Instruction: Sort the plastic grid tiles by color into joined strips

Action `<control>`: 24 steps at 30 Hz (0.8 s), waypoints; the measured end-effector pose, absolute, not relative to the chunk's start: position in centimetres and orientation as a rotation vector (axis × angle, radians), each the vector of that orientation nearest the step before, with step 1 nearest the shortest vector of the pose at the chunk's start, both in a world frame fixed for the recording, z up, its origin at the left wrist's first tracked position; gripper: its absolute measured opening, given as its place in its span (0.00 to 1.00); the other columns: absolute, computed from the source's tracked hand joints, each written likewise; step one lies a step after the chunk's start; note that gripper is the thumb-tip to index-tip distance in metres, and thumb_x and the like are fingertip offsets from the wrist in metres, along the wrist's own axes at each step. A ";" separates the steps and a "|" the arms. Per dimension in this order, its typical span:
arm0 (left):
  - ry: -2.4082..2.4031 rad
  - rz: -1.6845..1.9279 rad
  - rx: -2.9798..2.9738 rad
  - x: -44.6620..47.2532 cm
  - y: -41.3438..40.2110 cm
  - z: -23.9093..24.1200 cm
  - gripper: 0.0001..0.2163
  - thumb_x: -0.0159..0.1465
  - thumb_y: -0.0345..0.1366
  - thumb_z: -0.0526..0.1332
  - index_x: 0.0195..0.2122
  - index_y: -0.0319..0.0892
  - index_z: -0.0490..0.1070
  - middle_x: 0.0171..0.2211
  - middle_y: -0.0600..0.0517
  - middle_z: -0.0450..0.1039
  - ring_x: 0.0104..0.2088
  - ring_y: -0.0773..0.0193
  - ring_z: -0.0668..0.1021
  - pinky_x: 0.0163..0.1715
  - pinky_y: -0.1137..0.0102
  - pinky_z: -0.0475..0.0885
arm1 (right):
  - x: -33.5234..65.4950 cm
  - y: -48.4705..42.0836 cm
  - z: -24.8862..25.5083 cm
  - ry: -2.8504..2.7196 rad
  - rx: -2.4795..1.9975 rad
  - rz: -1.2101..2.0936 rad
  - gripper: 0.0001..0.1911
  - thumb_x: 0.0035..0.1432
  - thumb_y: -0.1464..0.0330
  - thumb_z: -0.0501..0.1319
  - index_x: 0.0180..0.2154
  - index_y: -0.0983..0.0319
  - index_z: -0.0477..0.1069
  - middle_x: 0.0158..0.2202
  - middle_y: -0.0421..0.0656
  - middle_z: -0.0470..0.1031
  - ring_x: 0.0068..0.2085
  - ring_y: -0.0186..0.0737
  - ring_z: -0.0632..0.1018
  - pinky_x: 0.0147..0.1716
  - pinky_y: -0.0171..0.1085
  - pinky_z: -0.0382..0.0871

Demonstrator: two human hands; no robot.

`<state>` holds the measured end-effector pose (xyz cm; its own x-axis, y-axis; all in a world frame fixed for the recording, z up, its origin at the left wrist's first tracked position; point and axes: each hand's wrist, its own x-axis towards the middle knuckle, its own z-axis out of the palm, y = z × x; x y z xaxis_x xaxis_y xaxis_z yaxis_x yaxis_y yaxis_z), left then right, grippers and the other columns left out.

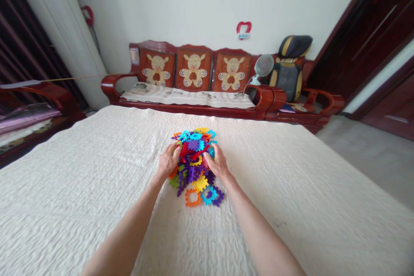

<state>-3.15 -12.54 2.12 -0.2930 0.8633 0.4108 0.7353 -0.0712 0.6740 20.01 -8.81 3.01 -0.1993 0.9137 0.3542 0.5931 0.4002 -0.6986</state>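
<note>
A heap of bright interlocking puzzle pieces (193, 172) with notched edges lies on the cream quilted cover (106, 168). Purple, red, turquoise, yellow, orange and green pieces overlap in it. My left hand (169, 160) cups the heap's left side, its thumb apart from the fingers and touching the pieces. Against the right side rests my right hand (217, 162), also curved with the thumb spread. Some fingertips are hidden among the pieces. An orange square frame (193, 198) and a turquoise frame piece (209, 195) lie at the near edge of the heap.
Beyond the covered surface stands a dark red wooden sofa (181, 105) with bear-patterned cushions (193, 69). A small fan (264, 66) and a chair with a massage cushion (287, 77) are at the right. Another wooden armrest (42, 90) is at the left.
</note>
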 end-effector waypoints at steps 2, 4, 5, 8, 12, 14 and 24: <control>2.102 1.300 1.758 -4.1 -13.6 1.4 0.21 0.69 0.46 0.48 0.55 0.40 0.69 0.55 0.42 0.71 0.57 0.52 0.71 0.58 0.57 0.65 | 22.2 -10.2 2.9 -1.919 -1.237 0.530 0.34 0.60 0.52 0.54 0.63 0.60 0.54 0.64 0.53 0.60 0.64 0.50 0.63 0.62 0.51 0.57; 2.176 1.279 1.729 -4.7 -14.7 0.7 0.21 0.69 0.45 0.48 0.54 0.38 0.70 0.55 0.40 0.71 0.57 0.51 0.71 0.58 0.57 0.65 | 24.3 -11.9 2.4 -2.022 -1.209 0.594 0.38 0.57 0.51 0.58 0.64 0.58 0.51 0.64 0.52 0.60 0.64 0.52 0.63 0.61 0.53 0.58; 2.199 1.264 1.727 -4.8 -15.2 0.4 0.21 0.69 0.45 0.49 0.53 0.38 0.70 0.54 0.40 0.71 0.57 0.51 0.71 0.58 0.57 0.65 | 25.1 -12.8 2.1 -2.072 -1.215 0.603 0.41 0.56 0.50 0.60 0.65 0.58 0.51 0.64 0.53 0.59 0.64 0.53 0.62 0.61 0.55 0.57; 2.205 1.257 1.767 -3.9 -16.0 0.2 0.19 0.69 0.45 0.49 0.52 0.40 0.71 0.52 0.41 0.72 0.55 0.52 0.73 0.57 0.59 0.66 | 25.8 -15.1 1.1 -2.208 -1.225 0.567 0.49 0.49 0.51 0.66 0.66 0.58 0.48 0.66 0.55 0.54 0.66 0.58 0.57 0.62 0.59 0.52; 2.137 1.339 1.761 -1.6 -15.6 0.7 0.17 0.69 0.43 0.51 0.51 0.42 0.71 0.48 0.45 0.73 0.51 0.57 0.75 0.53 0.63 0.69 | 23.9 -16.4 0.8 -2.307 -1.162 0.488 0.57 0.42 0.53 0.70 0.67 0.58 0.44 0.69 0.57 0.47 0.68 0.62 0.51 0.62 0.62 0.50; 2.094 1.409 1.757 -0.6 -15.3 1.0 0.15 0.68 0.41 0.51 0.50 0.42 0.71 0.47 0.45 0.73 0.50 0.58 0.75 0.53 0.63 0.69 | 22.7 -16.5 0.8 -2.293 -1.097 0.431 0.57 0.41 0.54 0.71 0.67 0.58 0.45 0.68 0.56 0.48 0.67 0.61 0.53 0.61 0.61 0.52; 1.922 1.675 1.717 0.6 -15.2 0.5 0.14 0.67 0.38 0.52 0.48 0.41 0.73 0.47 0.44 0.74 0.52 0.55 0.74 0.56 0.56 0.68 | 22.1 -16.1 0.5 -2.076 -1.020 0.403 0.42 0.54 0.54 0.62 0.64 0.61 0.49 0.62 0.55 0.62 0.61 0.53 0.66 0.58 0.53 0.63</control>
